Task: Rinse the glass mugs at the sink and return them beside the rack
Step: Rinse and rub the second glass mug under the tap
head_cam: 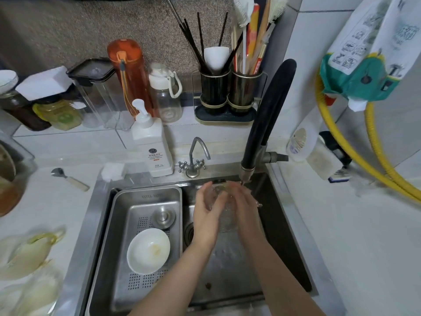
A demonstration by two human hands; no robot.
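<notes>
Bowl (148, 251) in tray (120, 215), left of mug (224, 215)

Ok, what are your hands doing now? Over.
Both hands, left and right, hold glass mug under black faucet. Nothing in the way.

A single wide-angle head-worn camera looks forward and steeply down, positioned close above a steel sink (284, 224). The forearms enter from the bottom edge. The view faces the rear wall, taking in the black faucet (268, 115) near centre and the white countertop (68, 144) on both sides. Straight edges bow toward the frame borders.
</notes>
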